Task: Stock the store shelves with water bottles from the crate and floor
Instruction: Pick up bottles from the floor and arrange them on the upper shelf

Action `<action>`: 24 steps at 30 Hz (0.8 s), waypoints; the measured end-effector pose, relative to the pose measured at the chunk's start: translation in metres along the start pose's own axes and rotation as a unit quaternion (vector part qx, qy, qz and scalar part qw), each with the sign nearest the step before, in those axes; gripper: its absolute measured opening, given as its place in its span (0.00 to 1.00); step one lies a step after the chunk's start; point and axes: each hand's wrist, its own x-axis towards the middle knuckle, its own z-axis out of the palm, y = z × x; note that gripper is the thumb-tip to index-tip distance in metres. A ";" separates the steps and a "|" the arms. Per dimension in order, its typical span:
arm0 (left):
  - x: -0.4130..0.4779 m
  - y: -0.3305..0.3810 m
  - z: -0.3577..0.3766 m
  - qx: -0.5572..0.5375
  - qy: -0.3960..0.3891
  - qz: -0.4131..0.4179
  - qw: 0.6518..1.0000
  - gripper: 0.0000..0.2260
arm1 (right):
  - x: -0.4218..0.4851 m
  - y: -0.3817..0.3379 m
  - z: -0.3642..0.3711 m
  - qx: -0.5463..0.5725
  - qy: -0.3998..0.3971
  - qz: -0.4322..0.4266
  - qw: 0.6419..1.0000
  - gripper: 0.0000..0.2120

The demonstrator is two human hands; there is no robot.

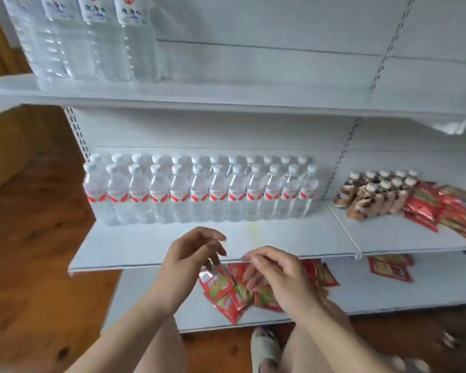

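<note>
My left hand point(197, 254) hovers in front of the middle shelf's front edge, fingers loosely curled and apart, holding nothing. My right hand point(275, 273) hangs just beside it, a little lower, fingers relaxed and drooping over a heap of red snack packets point(226, 292); I cannot tell whether the fingertips touch them. The 2 hands are close but not touching.

The packets lie scattered on the white bottom shelf point(388, 292), with a few more red ones point(390, 267) further right under the shelf lip. Just above my hands is the middle shelf point(145, 246), a flat white board. The small water bottles point(199, 189) stand upright at its back in 2 tidy rows, white caps, red label bands, filling the left bay from upright to upright. In the next bay to the right stands a cluster of brown bottles point(374, 195) with pale caps, beside a spill of red packets point(441, 208).

On the top shelf point(226, 98), at the left, stand large clear water bottles point(92, 36) packed side by side. The backing panels are plain white with slotted uprights. The floor point(38, 238) is orange-brown wood planks, and a pale sandal point(264, 348) shows below my right arm
</note>
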 end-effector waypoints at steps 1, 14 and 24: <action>-0.008 -0.021 0.011 -0.008 -0.007 -0.032 0.999 0.06 | -0.009 0.023 0.001 0.014 0.008 0.036 0.999 0.08; -0.068 -0.164 0.080 0.032 -0.009 -0.331 0.943 0.07 | -0.077 0.151 -0.015 -0.045 0.039 0.317 0.947 0.10; -0.067 -0.153 0.177 0.043 -0.155 -0.297 0.941 0.08 | -0.159 0.146 -0.078 -0.052 0.275 0.271 0.921 0.10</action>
